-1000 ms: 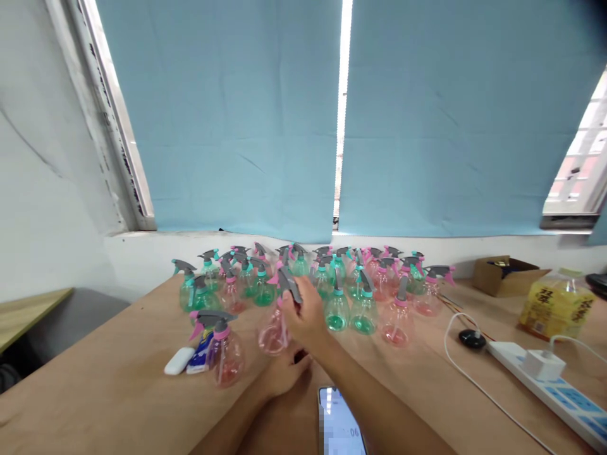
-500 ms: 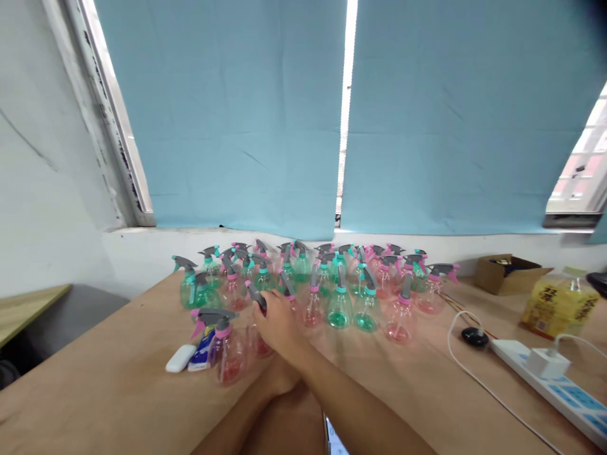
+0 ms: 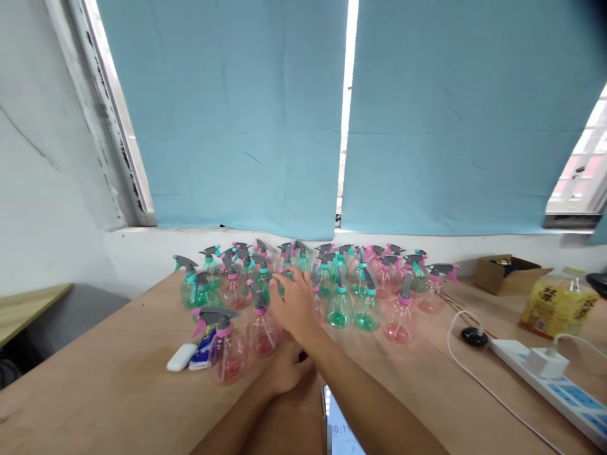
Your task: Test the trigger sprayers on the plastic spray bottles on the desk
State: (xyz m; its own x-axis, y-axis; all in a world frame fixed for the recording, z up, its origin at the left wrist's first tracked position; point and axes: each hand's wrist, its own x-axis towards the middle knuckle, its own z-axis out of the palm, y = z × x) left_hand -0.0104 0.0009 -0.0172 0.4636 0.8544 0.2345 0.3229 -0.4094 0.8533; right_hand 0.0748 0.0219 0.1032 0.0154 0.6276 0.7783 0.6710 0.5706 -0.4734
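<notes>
Several small spray bottles (image 3: 339,303), pink and green with grey trigger heads, stand crowded at the far side of the wooden table (image 3: 118,385). My right hand (image 3: 294,304) hovers over the front row with its fingers apart, holding nothing. Just left of it a pink bottle (image 3: 260,328) stands on its own. Beside that is another pink bottle (image 3: 228,351). My left hand (image 3: 284,374) rests on the table under my right forearm, partly hidden, so its fingers are hard to read.
A phone (image 3: 339,424) lies near my right forearm. A white case (image 3: 181,357) and a blue tube (image 3: 203,354) lie at the left. On the right are a power strip (image 3: 559,387), a white cable, a yellow bottle (image 3: 554,304) and a cardboard box (image 3: 506,273).
My right hand carried a pink bottle leftward, set it beside the other front pink bottle, let go and now reaches back toward the group.
</notes>
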